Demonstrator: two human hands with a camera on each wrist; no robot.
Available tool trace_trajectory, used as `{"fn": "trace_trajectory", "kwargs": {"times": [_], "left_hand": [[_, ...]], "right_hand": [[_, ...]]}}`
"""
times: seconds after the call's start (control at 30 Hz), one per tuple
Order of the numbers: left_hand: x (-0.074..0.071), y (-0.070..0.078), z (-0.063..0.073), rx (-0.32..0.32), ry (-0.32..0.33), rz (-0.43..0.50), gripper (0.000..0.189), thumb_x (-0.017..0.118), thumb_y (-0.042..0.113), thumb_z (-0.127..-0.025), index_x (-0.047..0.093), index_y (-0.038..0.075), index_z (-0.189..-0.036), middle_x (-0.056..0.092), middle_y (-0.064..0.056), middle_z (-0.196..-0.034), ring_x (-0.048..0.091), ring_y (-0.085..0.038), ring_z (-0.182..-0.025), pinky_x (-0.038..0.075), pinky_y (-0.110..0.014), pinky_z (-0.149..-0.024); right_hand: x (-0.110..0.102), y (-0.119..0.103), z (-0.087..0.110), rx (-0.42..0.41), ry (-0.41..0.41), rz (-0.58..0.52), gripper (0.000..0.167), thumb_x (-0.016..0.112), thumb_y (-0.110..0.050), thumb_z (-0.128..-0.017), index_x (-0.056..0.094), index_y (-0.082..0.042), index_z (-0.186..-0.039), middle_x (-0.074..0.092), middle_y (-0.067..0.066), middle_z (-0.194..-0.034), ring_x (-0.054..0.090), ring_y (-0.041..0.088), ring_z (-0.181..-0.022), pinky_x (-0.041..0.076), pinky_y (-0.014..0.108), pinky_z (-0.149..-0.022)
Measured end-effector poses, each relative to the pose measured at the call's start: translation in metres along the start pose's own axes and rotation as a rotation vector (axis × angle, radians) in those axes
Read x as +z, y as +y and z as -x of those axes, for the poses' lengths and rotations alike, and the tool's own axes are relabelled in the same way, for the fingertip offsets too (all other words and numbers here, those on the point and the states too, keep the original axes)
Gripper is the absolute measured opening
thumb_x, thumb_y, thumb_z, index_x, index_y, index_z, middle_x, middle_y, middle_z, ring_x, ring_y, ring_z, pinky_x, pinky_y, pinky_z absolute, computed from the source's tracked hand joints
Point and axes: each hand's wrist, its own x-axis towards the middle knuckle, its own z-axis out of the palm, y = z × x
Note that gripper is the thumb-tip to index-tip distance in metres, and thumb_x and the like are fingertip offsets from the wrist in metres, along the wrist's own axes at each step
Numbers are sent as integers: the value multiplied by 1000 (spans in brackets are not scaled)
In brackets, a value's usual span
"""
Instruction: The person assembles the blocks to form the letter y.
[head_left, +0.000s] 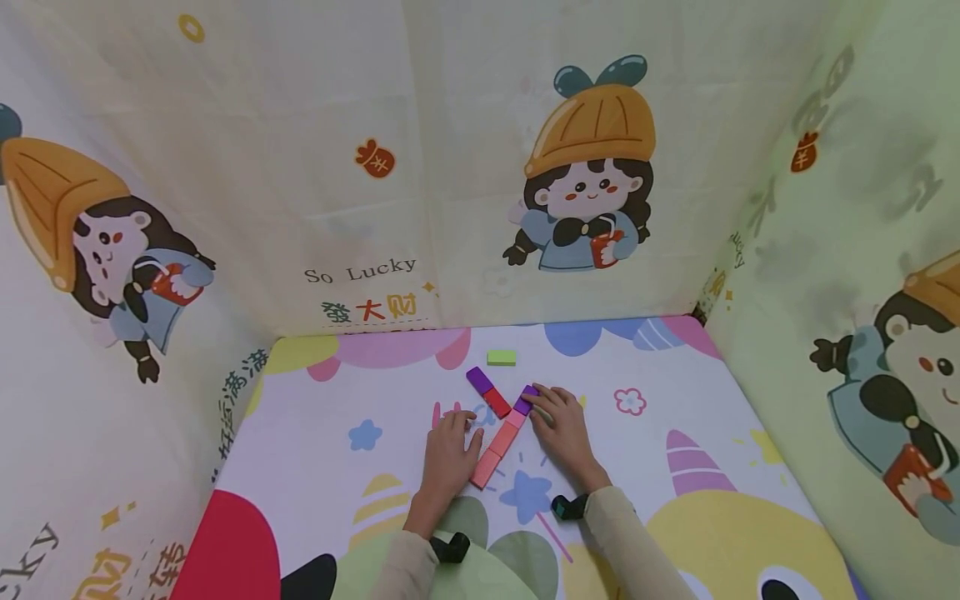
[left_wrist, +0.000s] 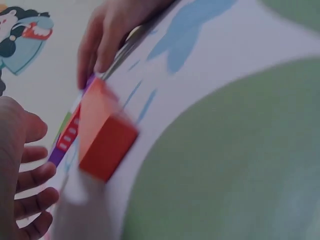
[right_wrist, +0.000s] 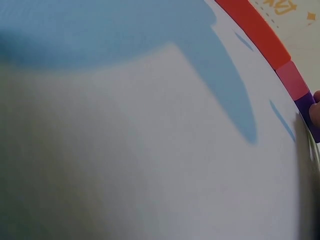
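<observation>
A slanted row of blocks lies on the printed mat: orange-red blocks (head_left: 486,469) at the near end, a pink block (head_left: 515,418), then a purple block (head_left: 527,398) at the far end. My right hand (head_left: 558,429) pinches that purple block between thumb and fingers; its fingertip (right_wrist: 315,114) shows at the right wrist view's edge. Left of the row's far part, a red block (head_left: 496,403) and another purple block (head_left: 478,381) form a second slanted line, meeting the row near the pink block. My left hand (head_left: 448,458) hovers left of the row, fingers loosely bent, holding nothing.
A light green block (head_left: 502,357) lies apart, beyond the two lines. Printed cloth walls (head_left: 465,167) rise at the back and both sides of the mat (head_left: 315,467). Black wrist straps with small devices (head_left: 450,548) sit on both wrists.
</observation>
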Motion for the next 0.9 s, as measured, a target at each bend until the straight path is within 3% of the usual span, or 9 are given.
{"fn": "trace_trajectory", "kwargs": {"times": [0.23,0.4,0.63,0.8,0.9], "left_hand": [[5,-26,-24,121,17,-21,30,71,22,-98,68,19,-128,64,-7,-126,56,-29,-117,45,-42,-84],[13,-38,-40,149,9,-2,38,69,21,-100,64,21,-138,58,-10,-142,48,-33,-133,44,-49,-95],[23,-42,-54,165,-38,6,49,64,30,-104,54,31,-152,45,-8,-159,36,-33,-147,38,-57,-107],[26,-40,-55,158,-86,-66,49,60,34,-106,50,35,-154,38,-4,-166,32,-31,-151,35,-57,-110],[26,-38,-53,172,-68,-85,45,60,33,-106,55,33,-151,39,-5,-166,36,-31,-149,36,-57,-109]], "right_hand": [[0,-1,-1,-20,18,-12,37,67,-21,-102,69,-26,-139,56,3,-157,42,39,-146,29,65,-119],[-1,-3,-2,-23,46,-53,38,67,-18,-101,68,-21,-139,57,6,-155,44,41,-144,30,66,-118],[-1,0,-7,31,24,-89,43,65,-21,-103,62,-16,-145,57,8,-154,42,38,-145,29,63,-120],[-5,0,-11,72,8,-123,44,65,-19,-103,60,-12,-146,56,10,-155,40,38,-146,28,63,-121],[-7,0,-17,58,17,-117,43,64,-17,-103,60,-10,-145,57,12,-154,43,39,-144,30,63,-120]]}}
